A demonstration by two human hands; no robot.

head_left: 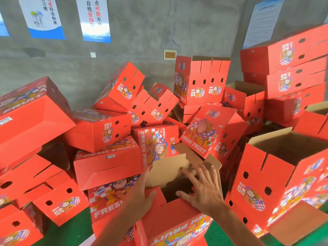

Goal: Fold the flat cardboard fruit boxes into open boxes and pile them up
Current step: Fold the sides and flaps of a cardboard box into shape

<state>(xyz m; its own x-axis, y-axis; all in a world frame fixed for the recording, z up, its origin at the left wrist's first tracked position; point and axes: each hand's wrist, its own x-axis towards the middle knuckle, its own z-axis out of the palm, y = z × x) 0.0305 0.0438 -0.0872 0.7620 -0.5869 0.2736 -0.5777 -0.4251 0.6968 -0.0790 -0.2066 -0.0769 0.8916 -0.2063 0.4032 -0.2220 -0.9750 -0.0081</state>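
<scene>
Already many folded red printed cardboard fruit boxes lay heaped against the grey wall. Left hand and right hand, fingers spread, pressed one half-formed box's brown flaps; this box seemed unfinished.

One head-worn view, wide-angle, looking forward and down from close above both forearms — the left hand and right hand sit low in the centre, near the lens. It faces a grey concrete wall with posters, across a heap of red boxes. Edges bend outward — straight box sides curve near the frame borders.
</scene>
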